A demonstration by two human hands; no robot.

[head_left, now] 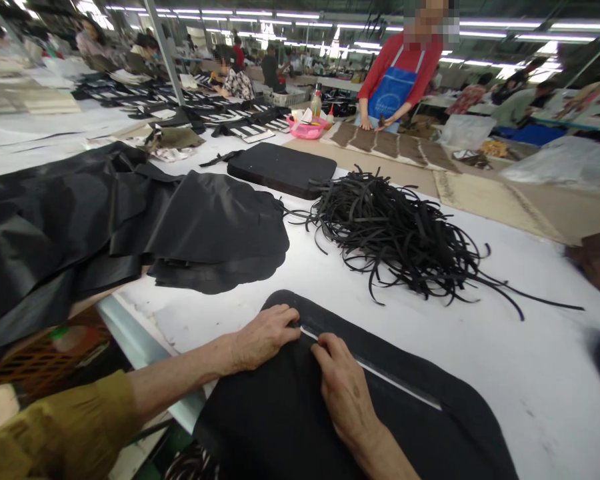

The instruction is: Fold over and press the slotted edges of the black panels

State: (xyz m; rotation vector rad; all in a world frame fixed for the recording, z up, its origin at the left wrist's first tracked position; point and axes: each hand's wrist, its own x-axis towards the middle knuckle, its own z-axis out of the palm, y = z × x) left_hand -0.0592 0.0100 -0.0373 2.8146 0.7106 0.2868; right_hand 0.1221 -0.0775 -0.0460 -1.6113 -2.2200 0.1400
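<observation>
A large black fabric piece with a rounded edge lies on the white table in front of me. A thin pale strip runs along it near the border. My left hand rests on the piece's upper left, fingers curled and pressing at the strip's end. My right hand lies just right of it, fingers bent down onto the fabric beside the strip. Whether either hand pinches the strip is not clear.
A heap of black strips lies beyond my hands. Stacked black fabric sheets spread to the left. A black pad sits farther back. A person in a red top and blue apron works across the table beside a pink basket.
</observation>
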